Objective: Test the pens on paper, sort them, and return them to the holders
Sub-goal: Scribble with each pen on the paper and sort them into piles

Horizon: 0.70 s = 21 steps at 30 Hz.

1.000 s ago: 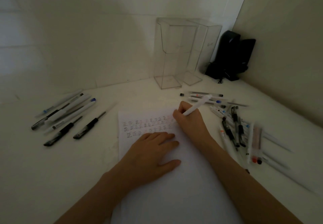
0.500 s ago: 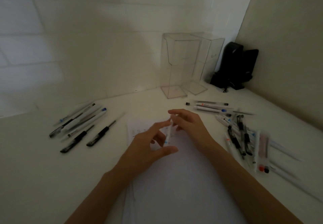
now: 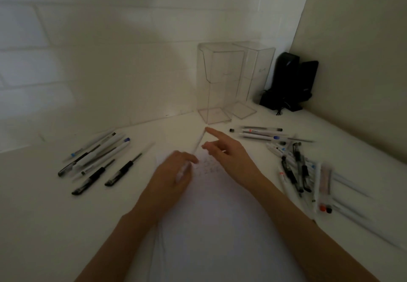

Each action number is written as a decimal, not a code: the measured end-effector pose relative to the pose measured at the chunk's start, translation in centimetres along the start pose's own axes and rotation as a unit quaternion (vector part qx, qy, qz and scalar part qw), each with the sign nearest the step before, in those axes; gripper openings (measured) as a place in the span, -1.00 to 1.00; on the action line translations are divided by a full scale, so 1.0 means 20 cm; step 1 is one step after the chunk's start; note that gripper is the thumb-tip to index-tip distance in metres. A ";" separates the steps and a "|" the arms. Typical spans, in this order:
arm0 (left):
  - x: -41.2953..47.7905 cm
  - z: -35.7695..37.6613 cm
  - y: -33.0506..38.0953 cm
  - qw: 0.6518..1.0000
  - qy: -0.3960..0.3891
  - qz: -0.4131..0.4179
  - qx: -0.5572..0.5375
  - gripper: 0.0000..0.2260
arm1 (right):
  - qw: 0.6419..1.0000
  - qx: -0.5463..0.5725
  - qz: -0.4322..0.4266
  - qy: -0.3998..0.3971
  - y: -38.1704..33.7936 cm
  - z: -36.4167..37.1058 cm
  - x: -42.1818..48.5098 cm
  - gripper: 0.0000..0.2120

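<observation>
Your left hand (image 3: 169, 176) pinches a white pen (image 3: 197, 147) in curled fingers over the paper (image 3: 211, 226) at the middle of the table (image 3: 44, 226). Your right hand (image 3: 231, 158) is just beside it at 1 o'clock, fingers loose and holding nothing, with the forefinger stretched out by the pen's far end. The clear holders (image 3: 220, 83) stand at 12 o'clock, a row of pens (image 3: 97, 160) lies at 9 o'clock, and a heap of pens (image 3: 297, 165) lies at 3 o'clock.
</observation>
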<state>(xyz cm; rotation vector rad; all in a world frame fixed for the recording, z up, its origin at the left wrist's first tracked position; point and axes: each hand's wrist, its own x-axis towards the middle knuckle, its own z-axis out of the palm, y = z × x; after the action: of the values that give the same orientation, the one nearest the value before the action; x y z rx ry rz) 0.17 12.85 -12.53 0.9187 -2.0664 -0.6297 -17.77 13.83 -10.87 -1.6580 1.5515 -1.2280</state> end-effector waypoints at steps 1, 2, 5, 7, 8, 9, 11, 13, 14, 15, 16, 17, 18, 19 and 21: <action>0.01 -0.01 -0.04 0.999 0.046 -0.005 0.029 -0.79 | 0.999 -0.029 0.011 0.024 0.01 -0.01 0.01 -0.65; 0.01 -0.03 -0.08 0.994 0.092 -0.022 0.063 -0.75 | 0.997 -0.060 0.019 0.051 0.03 -0.03 0.02 -0.68; 0.02 -0.10 -0.16 0.959 0.210 -0.100 0.160 -0.68 | 0.977 -0.171 0.022 0.125 0.08 -0.11 0.04 -0.78; 0.01 -0.14 -0.18 0.938 0.229 -0.138 0.222 -0.65 | 0.952 -0.257 0.025 0.165 0.11 -0.17 0.05 -0.76; 0.00 -0.15 -0.19 0.928 0.224 -0.166 0.246 -0.64 | 0.935 -0.304 0.029 0.178 0.14 -0.20 0.05 -0.74; 0.00 -0.15 -0.19 0.920 0.216 -0.197 0.261 -0.65 | 0.917 -0.351 0.038 0.185 0.16 -0.24 0.05 -0.72; -0.02 -0.13 -0.19 0.910 0.207 -0.236 0.271 -0.68 | 0.885 -0.424 0.083 0.172 0.21 -0.30 0.05 -0.65; -0.02 -0.11 -0.19 0.916 0.198 -0.223 0.268 -0.72 | 0.863 -0.467 0.140 0.134 0.26 -0.32 0.03 -0.60; -0.01 -0.11 -0.18 0.924 0.192 -0.206 0.257 -0.73 | 0.858 -0.475 0.154 0.122 0.28 -0.33 0.02 -0.58; -0.01 -0.10 -0.17 0.935 0.185 -0.185 0.241 -0.75 | 0.857 -0.476 0.155 0.121 0.29 -0.33 0.02 -0.56; 0.00 -0.09 -0.16 0.945 0.177 -0.162 0.222 -0.76 | 0.857 -0.474 0.151 0.133 0.29 -0.34 0.01 -0.54; 0.00 -0.08 -0.14 0.954 0.166 -0.142 0.203 -0.78 | 0.856 -0.470 0.146 0.155 0.28 -0.36 0.01 -0.52; 0.00 -0.08 -0.13 0.962 0.154 -0.127 0.185 -0.79 | 0.854 -0.467 0.149 0.176 0.27 -0.38 0.02 -0.51; 0.00 -0.07 -0.12 0.968 0.141 -0.116 0.171 -0.80 | 0.850 -0.465 0.164 0.185 0.27 -0.41 0.03 -0.50; 0.00 -0.05 -0.11 0.977 0.117 -0.092 0.153 -0.82 | 0.843 -0.462 0.222 0.163 0.30 -0.48 0.03 -0.49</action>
<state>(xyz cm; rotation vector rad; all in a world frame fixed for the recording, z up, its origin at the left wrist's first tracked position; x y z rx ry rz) 1.85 11.35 -13.31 1.3064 -1.9081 -0.2811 -29.06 14.03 -11.89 -1.4402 2.8479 -0.5086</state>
